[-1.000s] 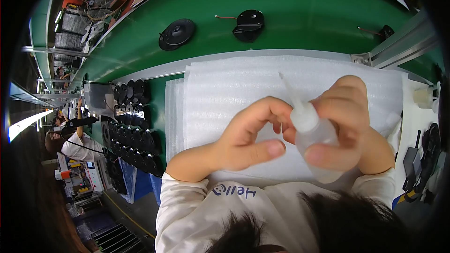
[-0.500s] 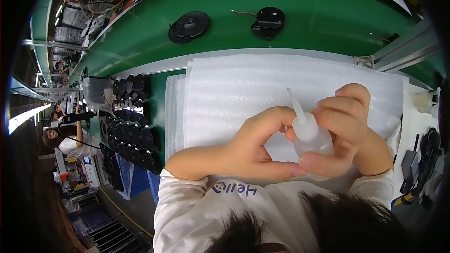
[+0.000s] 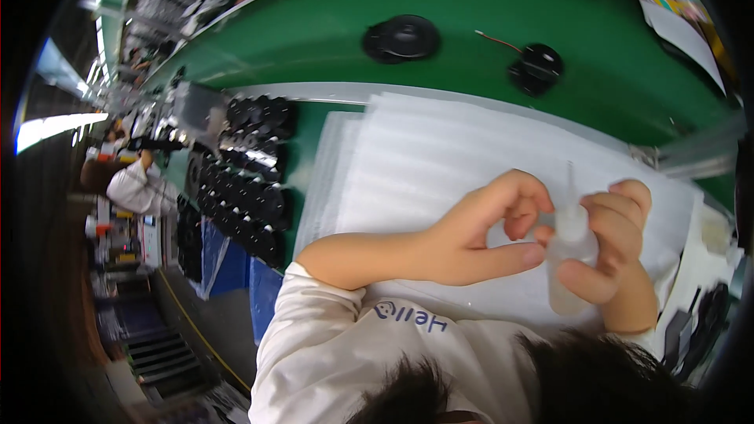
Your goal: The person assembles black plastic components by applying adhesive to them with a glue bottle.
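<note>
A translucent white squeeze bottle (image 3: 571,253) with a narrow nozzle is in my right hand (image 3: 619,239), whose fingers and thumb wrap its right side. The nozzle points toward the far side of the bench. Just left of the bottle is my left hand (image 3: 483,237), its thumb stretched out and its fingers loosely curled with a gap between them; it holds nothing. The left thumb tip comes very close to the bottle; whether it touches is unclear. Under both hands lies a stack of white foam sheets (image 3: 424,157). Motion blurs the bottle and the right hand somewhat.
Beyond the foam, a round black part (image 3: 404,38) and a black part with a red wire (image 3: 538,68) lie on the green bench (image 3: 314,39). Rows of black parts (image 3: 243,188) stand at the left. Black cables (image 3: 707,322) lie at the right. Another person (image 3: 137,184) is far left.
My left fingers have come away from the bottle, leaving it in my right hand. The bottle now stands straighter in view. The whole view has turned, shifting the bench things rightward.
</note>
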A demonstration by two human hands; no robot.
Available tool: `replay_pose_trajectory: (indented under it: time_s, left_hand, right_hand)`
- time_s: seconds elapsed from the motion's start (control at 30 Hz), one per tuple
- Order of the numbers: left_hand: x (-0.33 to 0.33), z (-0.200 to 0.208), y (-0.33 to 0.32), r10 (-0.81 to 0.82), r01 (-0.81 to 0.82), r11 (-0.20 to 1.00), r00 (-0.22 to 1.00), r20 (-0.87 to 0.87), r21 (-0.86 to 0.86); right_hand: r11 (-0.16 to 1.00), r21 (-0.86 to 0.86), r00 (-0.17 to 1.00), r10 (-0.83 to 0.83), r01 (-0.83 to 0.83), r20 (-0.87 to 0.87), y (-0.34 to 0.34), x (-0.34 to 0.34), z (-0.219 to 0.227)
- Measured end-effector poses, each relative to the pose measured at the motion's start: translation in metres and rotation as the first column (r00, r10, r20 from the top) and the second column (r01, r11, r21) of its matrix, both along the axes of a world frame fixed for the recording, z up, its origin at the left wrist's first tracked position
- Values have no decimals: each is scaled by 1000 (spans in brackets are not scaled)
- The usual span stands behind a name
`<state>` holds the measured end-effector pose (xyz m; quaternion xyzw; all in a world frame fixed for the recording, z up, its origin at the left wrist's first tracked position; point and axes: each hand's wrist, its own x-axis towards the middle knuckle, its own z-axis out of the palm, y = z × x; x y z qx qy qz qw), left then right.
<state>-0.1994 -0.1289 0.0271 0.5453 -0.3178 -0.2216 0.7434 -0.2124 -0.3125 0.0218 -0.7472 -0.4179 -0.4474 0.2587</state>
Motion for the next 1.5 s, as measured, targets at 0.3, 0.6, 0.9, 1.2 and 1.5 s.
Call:
replay_pose_trajectory:
  time_s: [0.3,0.6,0.9,1.2,1.5]
  left_hand:
    - [3,-7,3,37,-48,993,994,103,112]
    - [10,-32,-6,65,-84,984,990,122,159]
    - [27,-90,-22,119,-318,906,825,552,280]
    - [15,-92,-28,-34,-453,830,542,840,325]
    - [-28,-96,-11,-94,-659,695,316,944,290]
  right_hand:
    - [996,14,991,94,-93,-96,-9,6,-10]
    - [991,86,994,103,-100,-36,-10,17,-22]
    - [749,661,833,392,-42,-391,7,28,-37]
    - [193,958,142,964,213,-225,6,32,-43]
    - [94,915,-57,995,393,-78,15,45,-65]
